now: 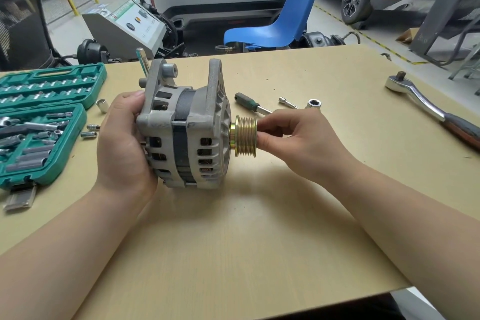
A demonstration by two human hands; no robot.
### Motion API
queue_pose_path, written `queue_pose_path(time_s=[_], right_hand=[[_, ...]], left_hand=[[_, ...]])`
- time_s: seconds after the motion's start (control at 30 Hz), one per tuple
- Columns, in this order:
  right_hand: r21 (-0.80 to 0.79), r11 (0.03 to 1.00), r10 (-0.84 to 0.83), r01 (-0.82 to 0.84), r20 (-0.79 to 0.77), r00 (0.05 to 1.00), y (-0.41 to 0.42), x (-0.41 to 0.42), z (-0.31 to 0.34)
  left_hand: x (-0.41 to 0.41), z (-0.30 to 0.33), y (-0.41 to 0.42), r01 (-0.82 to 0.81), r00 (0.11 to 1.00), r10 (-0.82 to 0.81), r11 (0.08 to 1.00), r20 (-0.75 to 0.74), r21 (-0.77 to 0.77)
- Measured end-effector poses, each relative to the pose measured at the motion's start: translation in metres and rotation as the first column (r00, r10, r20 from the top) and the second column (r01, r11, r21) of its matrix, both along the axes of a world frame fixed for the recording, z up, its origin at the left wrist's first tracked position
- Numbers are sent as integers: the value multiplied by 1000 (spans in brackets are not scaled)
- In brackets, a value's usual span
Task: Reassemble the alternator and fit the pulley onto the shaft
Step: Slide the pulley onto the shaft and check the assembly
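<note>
Grey cast aluminium makes up the alternator (185,127), which is held near the middle of the pale wooden bench (233,241) with its shaft end pointing to the person's right; whether its underside touches the bench cannot be told. The left hand (122,143) grips the rear housing, palm against the back face and fingers curled over the top edge. A brass-coloured ribbed pulley (245,136) sits at the front of the alternator, just beside the front housing, and the right hand (293,141) pinches its outer end between thumb and fingertips. Toward the far left corner of the bench lies an open green socket case (46,122) filled with sockets and bits, with a few loose sockets (89,130) on the bench between the case and the left hand. Beyond the pulley, toward the far edge, lie a green-handled screwdriver (250,104), a short extension bar (287,102) and a single chrome socket (313,104). A chrome ratchet wrench (426,105) with a dark grip lies near the right edge. Behind the bench stand a blue plastic chair (288,15) and parked cars.
</note>
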State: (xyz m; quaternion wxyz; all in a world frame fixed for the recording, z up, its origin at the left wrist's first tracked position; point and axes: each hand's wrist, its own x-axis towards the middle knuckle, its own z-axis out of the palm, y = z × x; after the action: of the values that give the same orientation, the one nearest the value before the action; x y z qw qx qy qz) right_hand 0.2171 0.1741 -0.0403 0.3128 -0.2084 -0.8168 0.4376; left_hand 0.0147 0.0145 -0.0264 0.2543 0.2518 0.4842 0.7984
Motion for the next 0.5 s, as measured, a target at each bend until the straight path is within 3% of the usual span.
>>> queue_pose_path(time_s=[0.33, 0.5], right_hand=[[-151, 988, 7, 3, 64, 998, -2, -2, 1], [-148, 989, 1, -7, -40, 999, -1, -2, -4]], left_hand=[[2, 0, 0, 8, 1000, -8, 1000, 1, 4], [0, -1, 1, 75, 997, -75, 997, 6, 35]])
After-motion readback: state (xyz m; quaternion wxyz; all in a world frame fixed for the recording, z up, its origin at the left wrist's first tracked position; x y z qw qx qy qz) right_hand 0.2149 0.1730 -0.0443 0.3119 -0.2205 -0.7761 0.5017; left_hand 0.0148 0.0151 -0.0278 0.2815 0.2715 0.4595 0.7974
